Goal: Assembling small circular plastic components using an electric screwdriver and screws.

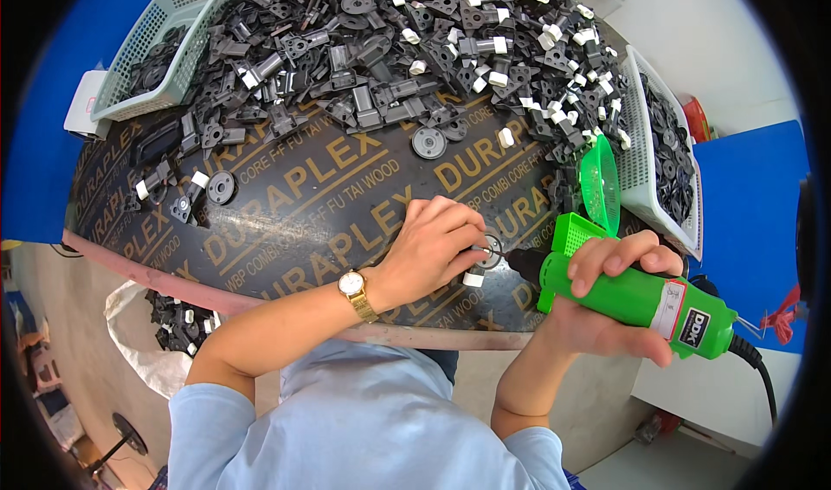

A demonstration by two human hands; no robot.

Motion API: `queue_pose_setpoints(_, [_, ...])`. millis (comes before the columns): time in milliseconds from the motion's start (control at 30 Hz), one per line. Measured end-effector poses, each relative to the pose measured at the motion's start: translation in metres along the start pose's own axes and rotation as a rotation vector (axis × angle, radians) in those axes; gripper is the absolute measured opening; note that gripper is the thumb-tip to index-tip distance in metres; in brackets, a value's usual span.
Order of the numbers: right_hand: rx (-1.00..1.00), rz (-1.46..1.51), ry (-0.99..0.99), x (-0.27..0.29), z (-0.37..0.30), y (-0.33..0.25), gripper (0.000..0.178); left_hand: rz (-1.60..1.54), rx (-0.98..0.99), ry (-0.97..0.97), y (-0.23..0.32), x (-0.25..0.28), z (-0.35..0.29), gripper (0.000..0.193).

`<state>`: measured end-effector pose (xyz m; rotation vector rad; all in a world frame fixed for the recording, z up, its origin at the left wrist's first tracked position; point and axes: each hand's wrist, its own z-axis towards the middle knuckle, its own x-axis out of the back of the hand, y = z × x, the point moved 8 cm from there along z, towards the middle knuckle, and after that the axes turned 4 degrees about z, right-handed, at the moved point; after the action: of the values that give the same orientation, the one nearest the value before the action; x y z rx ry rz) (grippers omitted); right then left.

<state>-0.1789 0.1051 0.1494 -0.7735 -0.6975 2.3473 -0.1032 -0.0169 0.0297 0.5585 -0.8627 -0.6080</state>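
My left hand, with a gold wristwatch on the wrist, pinches a small round black plastic disc flat on the dark printed board. In my right hand is a green electric screwdriver, lying sideways with its dark tip touching the disc. A small white plastic piece lies on the board just below the disc.
A large heap of black and white plastic parts covers the far half of the board. A pale green basket stands far left, a white basket of black discs on the right, and a green scoop beside it. A white bag with parts sits on the floor.
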Motion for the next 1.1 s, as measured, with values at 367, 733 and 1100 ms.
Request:
queue_pose_setpoints(367, [-0.030, -0.008, -0.083, -0.009, 0.002, 0.003, 0.082, 0.046, -0.048, -0.010, 0.013, 0.002, 0.000, 0.031])
queue_pose_setpoints(733, [-0.007, 0.033, -0.010, -0.004, -0.001, -0.004, 0.090, 0.072, -0.036, 0.054, 0.010, 0.003, -0.002, 0.026])
queue_pose_setpoints(1100, [-0.018, 0.030, 0.054, -0.003, 0.002, -0.011, 0.087, -0.006, -0.036, 0.065, 0.009, 0.005, -0.002, 0.017])
